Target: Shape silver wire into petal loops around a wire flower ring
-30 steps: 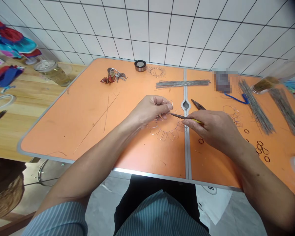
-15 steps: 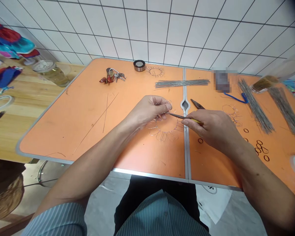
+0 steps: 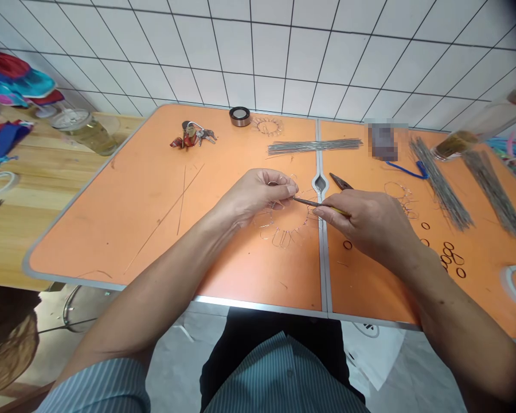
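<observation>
Hands close together at frame centre, not touching. Left hand (image 3: 253, 195) pinches the wire petal ring (image 3: 279, 238), which lies mainly under and nearer that hand. Right hand (image 3: 365, 223) grips a slim pointed tool (image 3: 316, 203), long axis near horizontal, tip aimed left at the ring's wire.

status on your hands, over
Left hand pinching wire flower. Right hand gripping pointed tool, tip at the wire. Pliers just beyond.
</observation>
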